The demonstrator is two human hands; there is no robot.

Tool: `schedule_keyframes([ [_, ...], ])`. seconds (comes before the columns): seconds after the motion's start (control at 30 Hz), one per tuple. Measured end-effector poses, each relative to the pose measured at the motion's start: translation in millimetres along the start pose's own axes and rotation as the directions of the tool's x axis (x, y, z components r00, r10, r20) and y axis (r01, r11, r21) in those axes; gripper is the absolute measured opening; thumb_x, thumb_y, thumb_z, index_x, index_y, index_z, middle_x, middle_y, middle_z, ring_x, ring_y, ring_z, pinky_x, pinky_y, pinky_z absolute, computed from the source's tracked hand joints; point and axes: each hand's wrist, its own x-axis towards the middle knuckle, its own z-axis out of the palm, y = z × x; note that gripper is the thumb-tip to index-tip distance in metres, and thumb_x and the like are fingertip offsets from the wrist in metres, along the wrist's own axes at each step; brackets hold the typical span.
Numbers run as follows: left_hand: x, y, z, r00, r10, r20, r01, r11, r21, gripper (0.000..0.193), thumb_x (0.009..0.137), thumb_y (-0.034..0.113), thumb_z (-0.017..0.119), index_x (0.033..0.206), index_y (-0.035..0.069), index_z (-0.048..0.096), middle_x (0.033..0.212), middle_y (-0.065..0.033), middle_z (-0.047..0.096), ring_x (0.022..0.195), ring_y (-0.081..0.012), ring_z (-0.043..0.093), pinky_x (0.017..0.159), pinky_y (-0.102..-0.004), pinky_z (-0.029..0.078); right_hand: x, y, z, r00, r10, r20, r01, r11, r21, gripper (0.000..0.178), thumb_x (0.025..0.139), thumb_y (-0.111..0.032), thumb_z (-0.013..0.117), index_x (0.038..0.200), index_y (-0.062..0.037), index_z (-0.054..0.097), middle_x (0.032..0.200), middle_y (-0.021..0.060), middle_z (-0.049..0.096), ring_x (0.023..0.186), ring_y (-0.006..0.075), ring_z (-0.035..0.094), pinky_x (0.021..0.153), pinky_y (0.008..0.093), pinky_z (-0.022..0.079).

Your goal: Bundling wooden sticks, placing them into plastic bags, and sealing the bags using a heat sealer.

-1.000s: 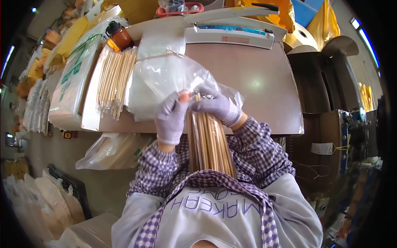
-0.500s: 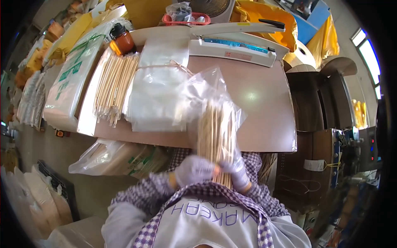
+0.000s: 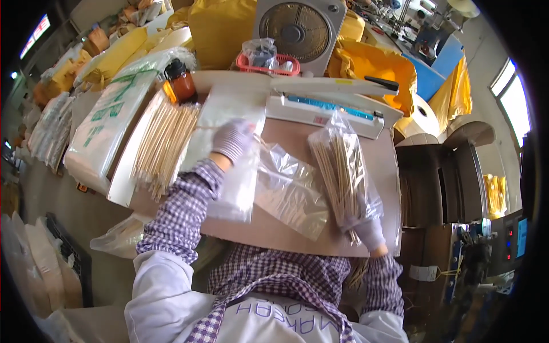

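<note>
My right hand (image 3: 366, 230), in a pale glove, is closed around the lower end of a clear plastic bag of thin wooden sticks (image 3: 342, 174). That bag lies slanted on the right side of the table, some stick ends showing below the hand. Over a stack of flat clear plastic bags (image 3: 231, 194) is my left hand (image 3: 233, 139), in a striped glove, near the string across the stack. Its fingertips are turned away and blurred, so its grip is unclear. One loose clear bag (image 3: 294, 197) lies slanted between the stack and the stick bag.
Loose wooden sticks (image 3: 166, 143) lie left of the stack, with a brown bottle (image 3: 181, 84) behind them. A long-armed bag sealer (image 3: 326, 108) stands at the table's back edge. Beyond it are a red basket (image 3: 267, 68) and a fan (image 3: 297, 34). Cardboard boxes (image 3: 423, 188) stand at the right.
My right hand has moved the bag of sticks from near my body onto the table's right side. My left hand has left it and reached out to the stack. The view has tilted upward.
</note>
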Motion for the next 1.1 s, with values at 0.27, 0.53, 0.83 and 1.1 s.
schedule_keyframes([
  [0.27, 67.3, -52.8, 13.1, 0.772, -0.443, 0.455, 0.279, 0.881, 0.383, 0.034, 0.080, 0.033, 0.051, 0.102, 0.009, 0.062, 0.105, -0.0181, 0.058, 0.095, -0.0344, 0.057, 0.082, -0.0406, 0.045, -68.6, 89.3, -5.7, 0.748, 0.636, 0.190, -0.449, 0.274, 0.850, 0.017, 0.083, -0.006, 0.055, 0.095, 0.0029, 0.062, 0.092, 0.0097, 0.063, 0.078, 0.0129, 0.058, 0.070, 0.0221, 0.047],
  [0.53, 85.1, -61.9, 30.3, 0.683, -0.338, 0.648, 0.043, 0.904, 0.426, 0.039, 0.079, 0.036, 0.052, 0.099, 0.004, 0.064, 0.100, -0.0194, 0.061, 0.093, -0.0355, 0.058, 0.082, -0.0392, 0.045, -70.8, 87.5, -13.7, 0.605, 0.719, 0.342, -0.486, -0.007, 0.874, 0.017, 0.085, -0.009, 0.053, 0.098, -0.0013, 0.060, 0.093, 0.0102, 0.063, 0.082, 0.0164, 0.061, 0.069, 0.0262, 0.051],
  [0.83, 93.6, -72.0, 43.5, 0.709, -0.347, 0.615, -0.051, 0.844, 0.534, 0.032, 0.077, 0.025, 0.053, 0.095, 0.001, 0.064, 0.097, -0.0207, 0.061, 0.092, -0.0348, 0.059, 0.080, -0.0385, 0.046, -68.7, 97.0, -4.5, 0.647, 0.693, 0.318, -0.448, 0.007, 0.894, 0.017, 0.086, -0.010, 0.052, 0.098, -0.0014, 0.060, 0.093, 0.0103, 0.063, 0.079, 0.0156, 0.060, 0.068, 0.0257, 0.051],
  [1.1, 143.4, -40.4, 48.8, 0.833, -0.482, 0.272, 0.336, 0.831, 0.443, 0.030, 0.080, 0.013, 0.053, 0.109, 0.003, 0.055, 0.101, -0.0231, 0.059, 0.093, -0.0365, 0.059, 0.079, -0.0419, 0.048, -70.2, 94.7, -7.9, 0.620, 0.720, 0.311, -0.494, 0.050, 0.868, 0.018, 0.086, -0.012, 0.053, 0.100, -0.0020, 0.060, 0.093, 0.0097, 0.064, 0.076, 0.0135, 0.060, 0.064, 0.0235, 0.050],
])
